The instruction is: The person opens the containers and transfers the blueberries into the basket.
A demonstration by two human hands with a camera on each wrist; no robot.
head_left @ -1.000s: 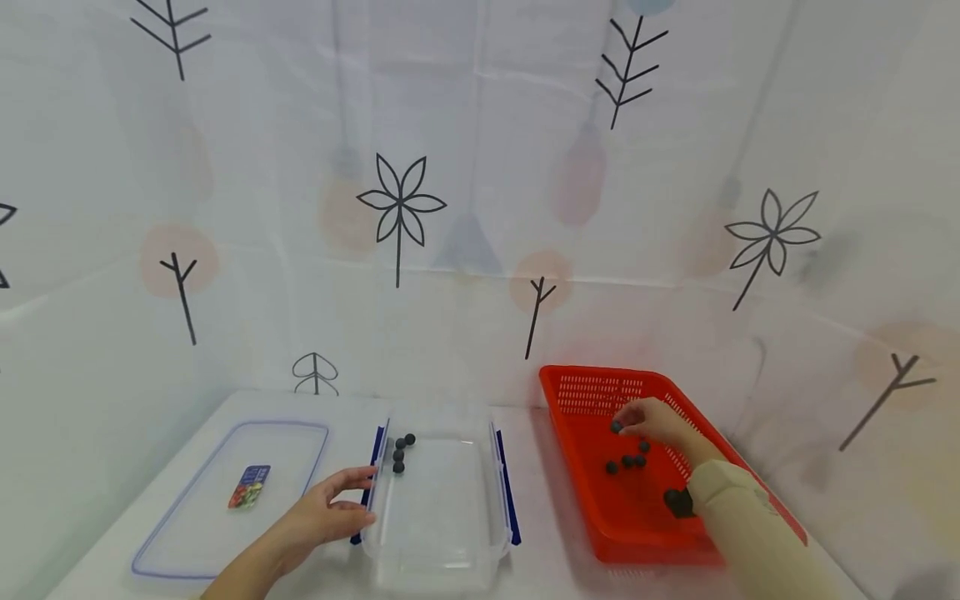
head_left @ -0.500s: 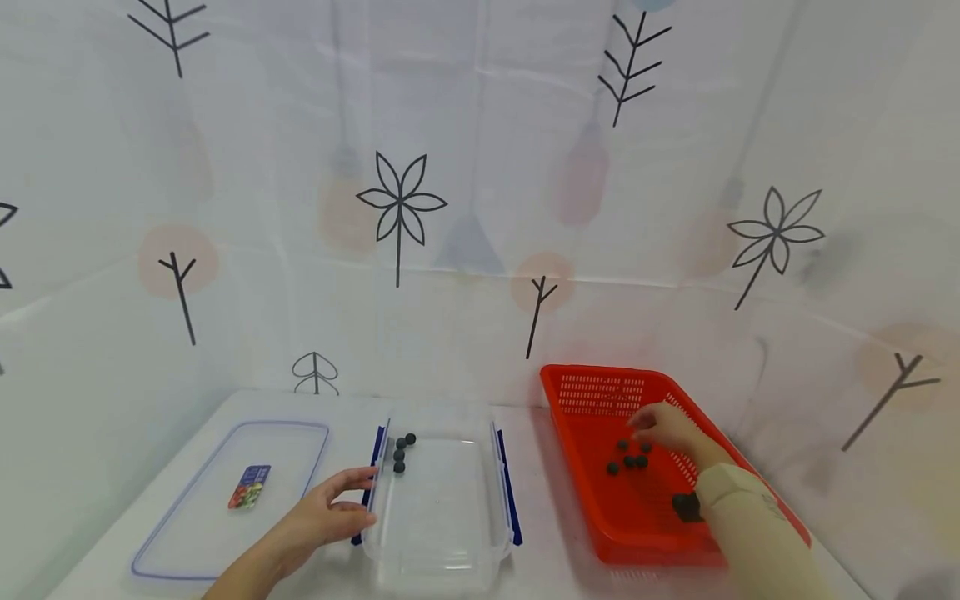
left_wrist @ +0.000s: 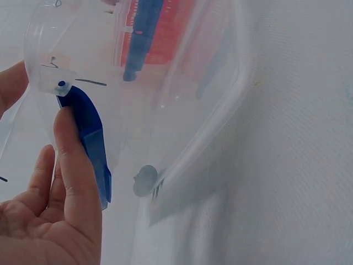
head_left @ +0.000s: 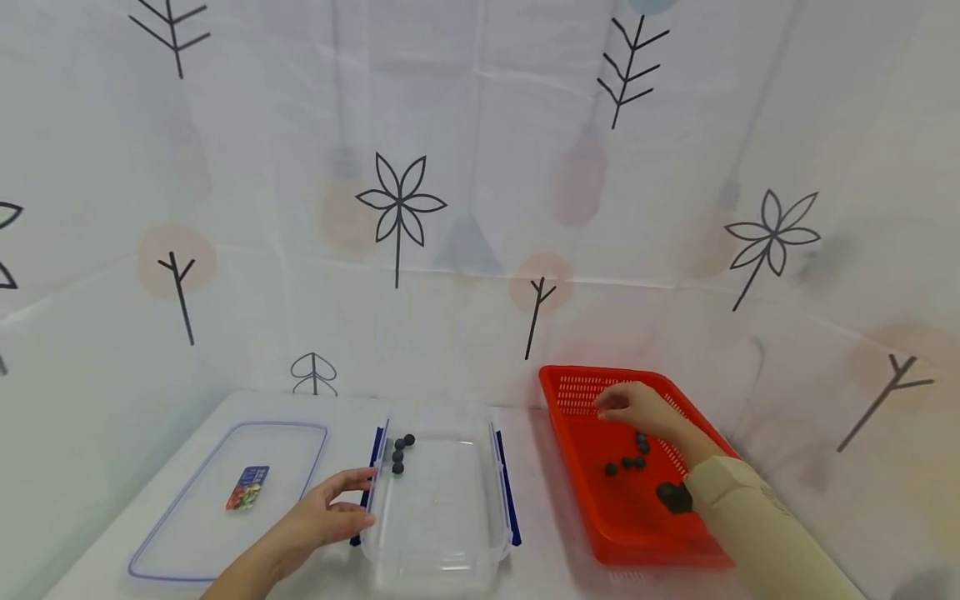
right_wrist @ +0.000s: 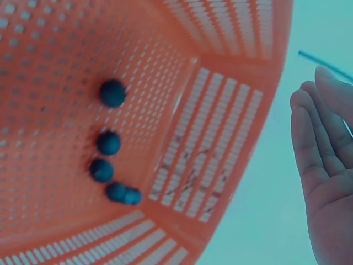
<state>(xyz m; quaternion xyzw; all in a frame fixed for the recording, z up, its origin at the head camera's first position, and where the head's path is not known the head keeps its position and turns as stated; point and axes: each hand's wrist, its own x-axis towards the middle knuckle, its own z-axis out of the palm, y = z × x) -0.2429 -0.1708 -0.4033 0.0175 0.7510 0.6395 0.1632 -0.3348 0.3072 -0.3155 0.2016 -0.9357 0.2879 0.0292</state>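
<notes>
My left hand (head_left: pixel 326 521) is beside a clear plastic box (head_left: pixel 431 500) with blue side latches, its fingers relaxed. In the left wrist view, a fingertip lies against a blue latch (left_wrist: pixel 91 141). Several small dark round balls, like blueberries (head_left: pixel 398 457), sit along the box's left side. Over the far part of a red basket (head_left: pixel 600 533) is my right hand (head_left: pixel 645 410), fingers loosely bent and nothing visible in them. Several more dark balls (head_left: pixel 627 462) lie on the basket floor; the right wrist view shows these dark balls (right_wrist: pixel 108 142) apart from the hand.
A clear lid (head_left: pixel 187 508) with a blue rim and a colourful label (head_left: pixel 248 487) lies flat left of the box. Behind the white table (head_left: pixel 534 492) hangs a patterned curtain (head_left: pixel 480 317). A black object (head_left: pixel 674 497) shows next to the right sleeve.
A dark ball at my right fingertips one second ago now lies on the basket floor, farther right. My right hand has lifted slightly and moved left. The left hand stays still.
</notes>
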